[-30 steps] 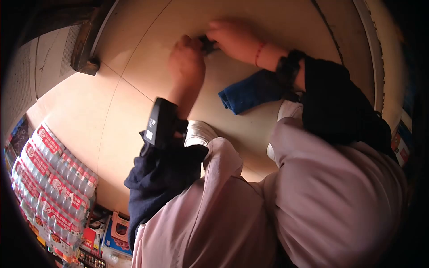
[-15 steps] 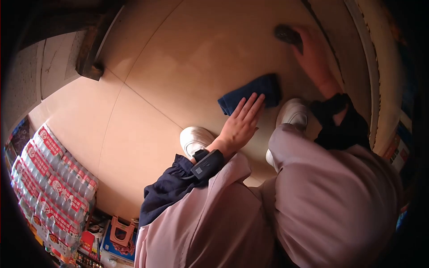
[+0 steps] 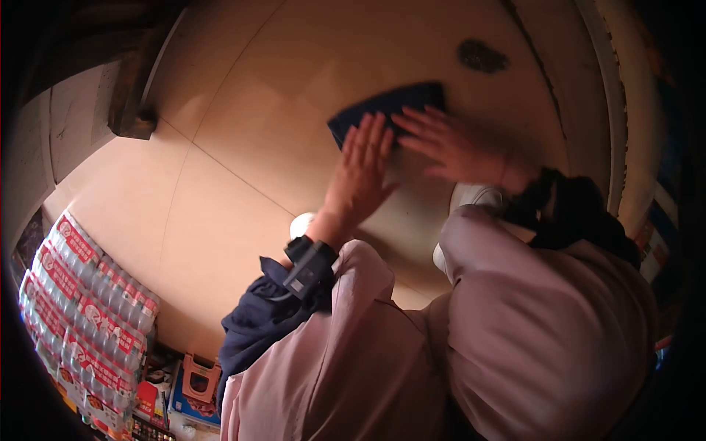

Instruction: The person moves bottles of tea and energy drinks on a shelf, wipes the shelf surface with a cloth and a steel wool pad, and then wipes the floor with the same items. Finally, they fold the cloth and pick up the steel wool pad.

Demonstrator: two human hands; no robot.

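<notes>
A folded dark blue cloth (image 3: 412, 95) lies on the tiled floor (image 3: 257, 140) in front of my feet. My left hand (image 3: 359, 165) is stretched out, its fingertips over the cloth's near left edge. From the right, my right hand (image 3: 460, 151) reaches in with fingers spread, its fingertips over the near right edge of the same cloth and slightly blurred. Farther off, toward the upper right, a dark, speckled oval thing (image 3: 483, 56) rests on the floor, apart from both hands.
Shrink-wrapped packs of bottles (image 3: 92, 316) are stacked at the left. Beside them are a pink plastic stool (image 3: 200, 378) and assorted boxes. A dark furniture leg (image 3: 136, 121) stands at the upper left. My white shoes (image 3: 478, 197) are close behind the hands.
My right hand has let go of the dark oval thing and come left and nearer, to the cloth. The cloth and my left hand have shifted left and away from me.
</notes>
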